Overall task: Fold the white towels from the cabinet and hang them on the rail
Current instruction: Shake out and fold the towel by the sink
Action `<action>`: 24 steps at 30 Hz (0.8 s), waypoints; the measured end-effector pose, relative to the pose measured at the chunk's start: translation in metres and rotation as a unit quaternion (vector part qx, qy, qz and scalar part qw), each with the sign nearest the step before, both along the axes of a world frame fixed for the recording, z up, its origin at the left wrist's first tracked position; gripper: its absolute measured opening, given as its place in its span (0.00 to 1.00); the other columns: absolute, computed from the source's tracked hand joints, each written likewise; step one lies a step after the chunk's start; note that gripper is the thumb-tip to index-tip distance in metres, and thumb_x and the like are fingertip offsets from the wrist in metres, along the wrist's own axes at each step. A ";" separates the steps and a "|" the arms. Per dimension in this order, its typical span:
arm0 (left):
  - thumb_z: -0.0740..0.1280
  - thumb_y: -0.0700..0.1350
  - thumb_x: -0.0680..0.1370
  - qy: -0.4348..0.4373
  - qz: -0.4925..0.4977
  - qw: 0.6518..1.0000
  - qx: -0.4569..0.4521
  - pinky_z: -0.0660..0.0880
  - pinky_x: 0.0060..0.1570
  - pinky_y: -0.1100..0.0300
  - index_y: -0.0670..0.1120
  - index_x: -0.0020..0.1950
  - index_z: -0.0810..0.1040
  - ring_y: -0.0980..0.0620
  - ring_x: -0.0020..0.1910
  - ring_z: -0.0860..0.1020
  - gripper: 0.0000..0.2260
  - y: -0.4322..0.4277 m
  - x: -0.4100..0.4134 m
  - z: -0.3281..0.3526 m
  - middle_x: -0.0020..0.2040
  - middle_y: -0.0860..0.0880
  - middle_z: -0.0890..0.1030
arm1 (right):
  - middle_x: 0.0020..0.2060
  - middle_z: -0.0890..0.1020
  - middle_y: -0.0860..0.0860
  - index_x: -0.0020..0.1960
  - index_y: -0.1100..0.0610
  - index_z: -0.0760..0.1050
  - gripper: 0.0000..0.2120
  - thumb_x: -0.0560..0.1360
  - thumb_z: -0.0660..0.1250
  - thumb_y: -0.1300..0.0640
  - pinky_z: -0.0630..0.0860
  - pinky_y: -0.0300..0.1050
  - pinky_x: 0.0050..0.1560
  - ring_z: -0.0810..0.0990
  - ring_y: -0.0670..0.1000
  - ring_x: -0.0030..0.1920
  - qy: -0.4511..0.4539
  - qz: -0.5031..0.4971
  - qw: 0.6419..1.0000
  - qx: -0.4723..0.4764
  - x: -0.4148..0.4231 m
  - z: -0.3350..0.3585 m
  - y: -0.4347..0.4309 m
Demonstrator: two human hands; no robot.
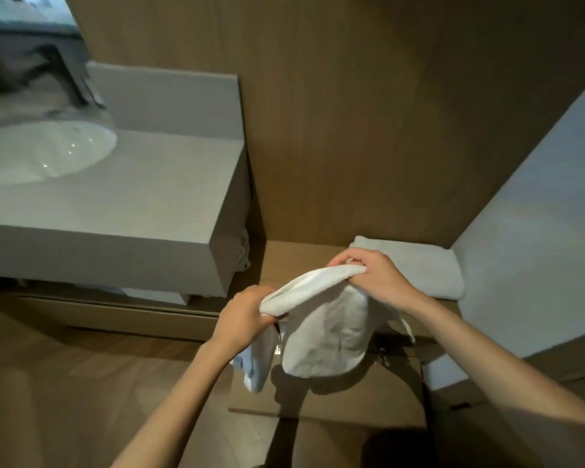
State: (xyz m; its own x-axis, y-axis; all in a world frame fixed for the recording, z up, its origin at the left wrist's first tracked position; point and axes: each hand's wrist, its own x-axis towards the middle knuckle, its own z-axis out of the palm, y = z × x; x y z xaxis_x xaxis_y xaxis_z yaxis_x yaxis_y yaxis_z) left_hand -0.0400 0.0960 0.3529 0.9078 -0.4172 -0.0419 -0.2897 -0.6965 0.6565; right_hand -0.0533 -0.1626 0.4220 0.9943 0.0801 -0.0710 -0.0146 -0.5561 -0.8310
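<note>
My L hand (242, 314) and R hand (374, 273), both fists closed, grip the towel (321, 332) top edge; rest hangs over shelf (291, 261).

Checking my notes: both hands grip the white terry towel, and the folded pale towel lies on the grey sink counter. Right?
One slip: in the head view the folded pale towel lies on the brown wooden shelf, beside the grey sink counter. The left hand and right hand do grip the white terry towel.
</note>
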 end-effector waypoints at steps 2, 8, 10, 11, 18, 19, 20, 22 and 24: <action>0.74 0.56 0.70 -0.015 -0.018 1.000 -0.018 0.69 0.39 0.63 0.56 0.49 0.76 0.59 0.43 0.75 0.12 0.003 -0.001 0.056 0.44 0.56 0.78 | 0.42 0.83 0.39 0.46 0.46 0.82 0.14 0.73 0.67 0.65 0.74 0.36 0.47 0.80 0.38 0.46 -0.017 0.000 0.999 -0.029 -0.008 0.052 -0.003; 0.73 0.65 0.65 -0.088 -0.058 0.993 -0.047 0.67 0.36 0.63 0.52 0.43 0.71 0.55 0.39 0.73 0.21 0.017 -0.028 0.187 0.39 0.55 0.75 | 0.38 0.84 0.38 0.44 0.45 0.82 0.16 0.71 0.67 0.66 0.76 0.40 0.46 0.81 0.39 0.44 -0.100 0.001 0.991 -0.093 -0.039 0.171 -0.008; 0.72 0.62 0.70 -0.123 -0.048 0.990 -0.058 0.67 0.36 0.63 0.51 0.43 0.72 0.55 0.39 0.73 0.17 0.025 -0.039 0.216 0.38 0.55 0.75 | 0.36 0.84 0.38 0.44 0.45 0.82 0.15 0.70 0.68 0.66 0.77 0.44 0.47 0.81 0.39 0.43 -0.124 0.001 0.987 -0.107 -0.051 0.193 -0.008; 0.69 0.62 0.72 -0.139 -0.043 0.987 -0.069 0.67 0.36 0.63 0.50 0.44 0.72 0.55 0.39 0.73 0.16 0.030 -0.045 0.228 0.38 0.55 0.75 | 0.36 0.84 0.38 0.43 0.45 0.82 0.15 0.70 0.68 0.66 0.78 0.46 0.48 0.81 0.39 0.42 -0.130 0.001 0.985 -0.116 -0.056 0.202 -0.008; 0.59 0.44 0.73 -0.190 0.021 0.981 -0.023 0.67 0.45 0.56 0.51 0.52 0.72 0.47 0.47 0.72 0.10 0.077 -0.076 0.271 0.47 0.48 0.71 | 0.42 0.82 0.37 0.47 0.37 0.78 0.17 0.73 0.66 0.61 0.80 0.54 0.48 0.81 0.46 0.47 -0.153 0.000 0.968 -0.200 -0.083 0.221 0.009; 0.59 0.36 0.72 -0.197 0.033 0.980 -0.019 0.66 0.44 0.56 0.47 0.53 0.73 0.46 0.47 0.72 0.13 0.084 -0.079 0.273 0.47 0.47 0.71 | 0.44 0.82 0.37 0.49 0.37 0.77 0.18 0.73 0.64 0.61 0.80 0.54 0.47 0.80 0.48 0.48 -0.155 0.000 0.965 -0.214 -0.086 0.221 0.013; 0.59 0.30 0.71 -0.203 0.049 0.978 -0.013 0.65 0.44 0.57 0.45 0.52 0.74 0.46 0.47 0.71 0.15 0.092 -0.081 0.275 0.47 0.46 0.71 | 0.45 0.83 0.39 0.51 0.38 0.77 0.19 0.73 0.63 0.63 0.79 0.54 0.47 0.80 0.50 0.48 -0.157 -0.001 0.961 -0.230 -0.089 0.219 0.017; 0.58 0.27 0.70 -0.215 0.088 0.973 -0.006 0.65 0.44 0.55 0.44 0.51 0.74 0.45 0.46 0.72 0.17 0.112 -0.083 0.274 0.46 0.45 0.72 | 0.46 0.83 0.44 0.53 0.40 0.76 0.21 0.73 0.60 0.65 0.78 0.51 0.44 0.79 0.53 0.47 -0.150 -0.003 0.954 -0.261 -0.093 0.212 0.024; 0.58 0.26 0.69 -0.222 0.125 0.967 -0.009 0.67 0.44 0.53 0.45 0.48 0.74 0.43 0.46 0.73 0.17 0.135 -0.078 0.272 0.45 0.43 0.75 | 0.46 0.81 0.48 0.52 0.43 0.75 0.15 0.77 0.59 0.63 0.75 0.48 0.40 0.78 0.53 0.45 -0.137 -0.023 0.951 -0.275 -0.091 0.202 0.030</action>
